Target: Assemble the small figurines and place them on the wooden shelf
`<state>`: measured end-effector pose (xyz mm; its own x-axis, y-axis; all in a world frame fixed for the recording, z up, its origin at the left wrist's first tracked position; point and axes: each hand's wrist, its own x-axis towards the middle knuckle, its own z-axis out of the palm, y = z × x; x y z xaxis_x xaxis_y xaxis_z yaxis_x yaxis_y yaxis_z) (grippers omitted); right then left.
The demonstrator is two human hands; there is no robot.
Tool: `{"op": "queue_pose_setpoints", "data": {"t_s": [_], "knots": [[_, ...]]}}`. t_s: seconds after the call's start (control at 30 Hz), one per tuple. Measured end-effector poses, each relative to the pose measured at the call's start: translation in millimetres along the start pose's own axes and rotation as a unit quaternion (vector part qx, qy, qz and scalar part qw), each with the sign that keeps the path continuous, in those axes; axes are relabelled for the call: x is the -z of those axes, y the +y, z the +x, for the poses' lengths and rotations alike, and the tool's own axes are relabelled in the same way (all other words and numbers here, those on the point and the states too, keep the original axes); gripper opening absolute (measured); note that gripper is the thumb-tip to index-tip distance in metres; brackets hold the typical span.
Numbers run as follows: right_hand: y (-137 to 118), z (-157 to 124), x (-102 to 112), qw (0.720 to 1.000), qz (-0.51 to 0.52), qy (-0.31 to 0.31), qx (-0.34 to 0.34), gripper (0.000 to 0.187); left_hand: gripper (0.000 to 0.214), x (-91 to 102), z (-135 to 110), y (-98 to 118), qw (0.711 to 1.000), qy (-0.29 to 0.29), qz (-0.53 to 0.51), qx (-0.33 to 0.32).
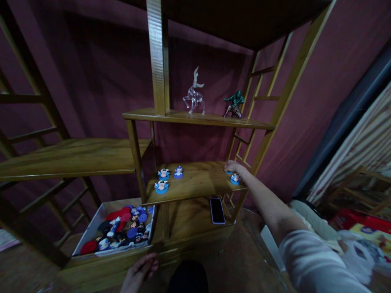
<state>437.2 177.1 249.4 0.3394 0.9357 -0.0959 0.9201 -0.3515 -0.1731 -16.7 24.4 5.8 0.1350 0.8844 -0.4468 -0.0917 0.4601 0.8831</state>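
fingers of my right hand [232, 166] hiding a blue-based figurine [229, 172], grip i cannot tell, left hand [142, 268] cropped, loosely apart

figurines [179, 172] on shelf [198, 181], phone [217, 211] below

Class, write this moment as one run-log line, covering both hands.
Right hand: at a blue-based figurine on the shelf, grip unclear | Left hand: partly curled, near the box of figurines | Below shelf: phone

clear deer figurine [194, 97] near crouching green figure [235, 103], dark-screened phone [217, 211], striped curtain [350, 148], plastic bag [354, 260]
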Motion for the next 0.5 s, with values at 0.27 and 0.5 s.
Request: {"op": "queue_pose_setpoints", "data": {"t_s": [0.27,0.5], "knots": [[2.2,-0.4,-0.4,1.0,-0.013,-0.022,0.002,0.03,0.059,-4.7,-0.9,-0.1,1.0,0.011,0.013,-0.007],[2.5,-1.9,0.3,1.0,-0.01,-0.014,-0.008,0.029,0.058,-1.0,-1.8,0.2,1.0,0.006,0.009,-0.006]]}}
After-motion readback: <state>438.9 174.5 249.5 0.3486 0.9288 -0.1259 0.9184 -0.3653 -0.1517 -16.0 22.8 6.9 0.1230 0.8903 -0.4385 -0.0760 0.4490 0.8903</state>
